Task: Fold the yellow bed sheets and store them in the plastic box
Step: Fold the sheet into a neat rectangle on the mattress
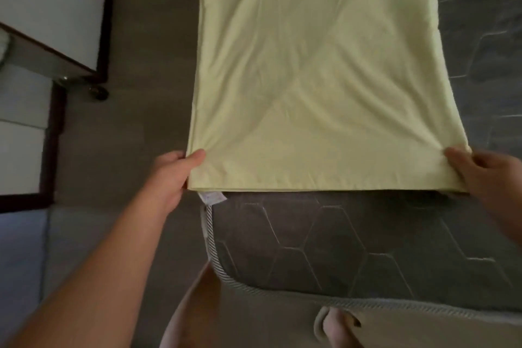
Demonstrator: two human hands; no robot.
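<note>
Here, sheet point(324, 79): pale yellow, already folded to a long strip of several layers, lying flat along the mattress point(367, 234) and running away out of the top of the view; near edge square across the bed, stacked layer edges showing there.
Feel: soft, light, limp; likely to sag between grips and to slip layer over layer unless all edges are pinched together; faint diagonal crease and small wrinkles fanning from both near corners.
Where to hold: the two near corners, through every layer, as now; for the next fold, probably carry these corners up to the far end.
Left hand point(172, 175): pinching the near left corner, thumb on top, fingers curled under the edge.
Right hand point(488, 169): pinching the near right corner, thumb on top, partly cut off by the frame.
Label point(211, 197): small white tag poking out just under the near left corner.
Mattress: dark grey, quilted in hexagons, striped piping round the corner.
Floor point(147, 65): grey, left of the bed.
Cabinets point(53, 14): white panels with dark frames, far left.
Box: not in view.
Stage: folding seemingly midway, storing not yet begun.
</note>
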